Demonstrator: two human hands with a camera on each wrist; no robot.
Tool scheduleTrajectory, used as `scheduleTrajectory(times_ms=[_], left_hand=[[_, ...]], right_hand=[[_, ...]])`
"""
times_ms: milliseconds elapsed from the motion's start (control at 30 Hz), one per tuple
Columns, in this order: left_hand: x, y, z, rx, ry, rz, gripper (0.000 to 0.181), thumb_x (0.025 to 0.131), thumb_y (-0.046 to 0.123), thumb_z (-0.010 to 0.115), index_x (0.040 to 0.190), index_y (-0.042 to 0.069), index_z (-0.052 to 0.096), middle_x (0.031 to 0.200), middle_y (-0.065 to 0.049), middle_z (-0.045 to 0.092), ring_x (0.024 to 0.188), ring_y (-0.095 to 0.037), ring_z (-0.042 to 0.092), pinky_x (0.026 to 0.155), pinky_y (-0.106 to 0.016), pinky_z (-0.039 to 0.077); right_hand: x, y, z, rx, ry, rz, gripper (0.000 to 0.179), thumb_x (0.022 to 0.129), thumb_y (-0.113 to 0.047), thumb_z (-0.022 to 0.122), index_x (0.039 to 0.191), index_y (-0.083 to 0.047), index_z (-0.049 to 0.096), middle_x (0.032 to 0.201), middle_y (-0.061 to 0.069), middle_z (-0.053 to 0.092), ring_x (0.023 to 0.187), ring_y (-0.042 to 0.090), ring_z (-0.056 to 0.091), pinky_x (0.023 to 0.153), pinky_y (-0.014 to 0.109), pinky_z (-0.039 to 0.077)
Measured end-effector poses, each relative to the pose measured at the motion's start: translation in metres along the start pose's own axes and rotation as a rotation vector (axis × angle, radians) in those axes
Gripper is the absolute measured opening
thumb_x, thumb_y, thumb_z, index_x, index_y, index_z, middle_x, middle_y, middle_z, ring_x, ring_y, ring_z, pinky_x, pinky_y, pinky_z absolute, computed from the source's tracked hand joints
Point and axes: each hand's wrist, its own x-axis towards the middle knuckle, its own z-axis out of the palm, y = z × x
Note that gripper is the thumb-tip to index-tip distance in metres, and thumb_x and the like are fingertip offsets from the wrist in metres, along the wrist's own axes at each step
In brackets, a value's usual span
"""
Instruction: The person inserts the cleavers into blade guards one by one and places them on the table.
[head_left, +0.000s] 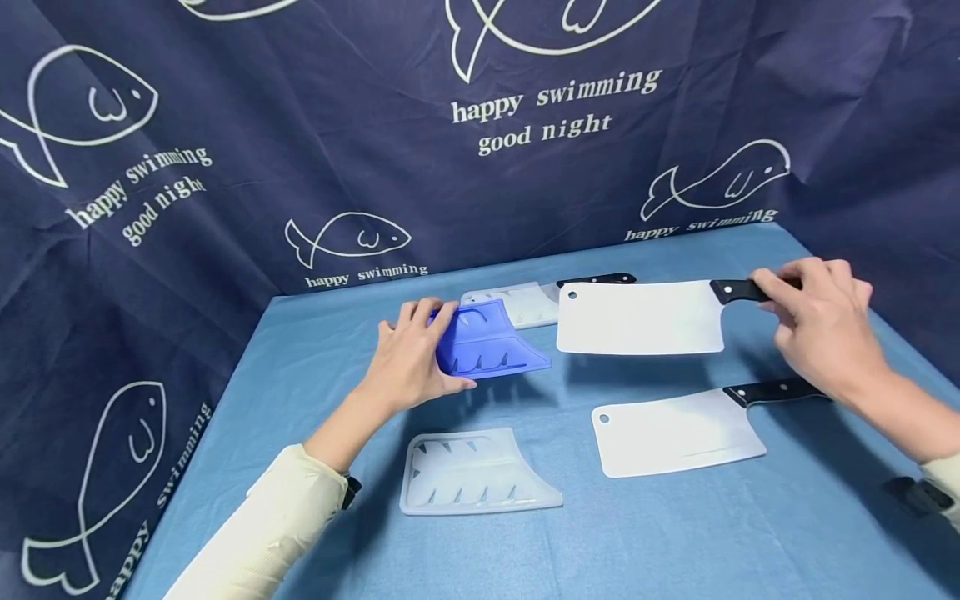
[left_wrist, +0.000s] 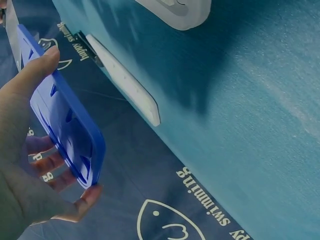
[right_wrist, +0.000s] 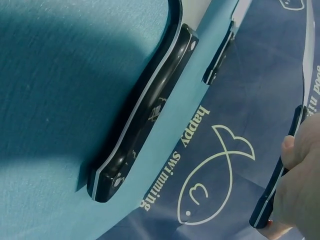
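My left hand [head_left: 412, 354] grips a blue plastic blade cover [head_left: 491, 346] by its closed end, raised above the table. In the left wrist view the thumb lies along one edge of the blue cover [left_wrist: 70, 115] and the fingers hold the other. My right hand [head_left: 821, 321] holds a cleaver [head_left: 641, 318] by its black handle, blade pointing left and off the cloth. The blade's tip is close to the cover's open end, with a small gap between them. In the right wrist view the fingers wrap the black handle [right_wrist: 277, 185].
A second cleaver [head_left: 675, 437] lies on the blue cloth below the raised one. A translucent white blade cover [head_left: 476, 475] lies at front left. Behind, a cleaver with a black handle [head_left: 600, 279] sits in another white cover [head_left: 528, 302]. A navy printed curtain [head_left: 360, 125] stands at the back.
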Motion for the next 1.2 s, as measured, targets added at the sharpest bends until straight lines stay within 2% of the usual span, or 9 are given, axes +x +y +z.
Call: scheduleTrajectory(times_ms=[467, 833, 1200], left_hand=[[0.0036, 0.0037, -0.0012, 0.0, 0.001, 0.002, 0.108, 0.055, 0.065, 0.082, 0.142, 0.016, 0.042, 0.129, -0.008, 0.045, 0.117, -0.03, 0.04, 0.072, -0.049, 0.038], [0.0024, 0.0017, -0.0013, 0.007, -0.004, -0.015, 0.107, 0.055, 0.065, 0.082, 0.142, 0.015, 0.043, 0.13, -0.007, 0.044, 0.118, -0.03, 0.039, 0.072, -0.05, 0.038], [0.0028, 0.0034, -0.0022, 0.012, 0.003, 0.005, 0.107, 0.055, 0.065, 0.082, 0.142, 0.015, 0.044, 0.129, -0.008, 0.045, 0.117, -0.031, 0.04, 0.072, -0.05, 0.038]], right_hand=[[0.0045, -0.0089, 0.0005, 0.008, -0.005, -0.02, 0.05, 0.069, 0.018, 0.053, 0.115, 0.004, 0.063, 0.104, 0.026, 0.049, 0.096, 0.049, 0.037, 0.073, 0.06, 0.021], [0.0094, -0.0092, -0.0034, -0.016, 0.041, -0.051, 0.048, 0.07, 0.018, 0.053, 0.112, -0.003, 0.061, 0.102, 0.026, 0.047, 0.093, 0.051, 0.037, 0.069, 0.058, 0.02], [0.0071, -0.0101, -0.0034, 0.0, 0.037, -0.07, 0.051, 0.068, 0.016, 0.05, 0.113, -0.004, 0.062, 0.102, 0.025, 0.047, 0.092, 0.05, 0.037, 0.07, 0.057, 0.019]])
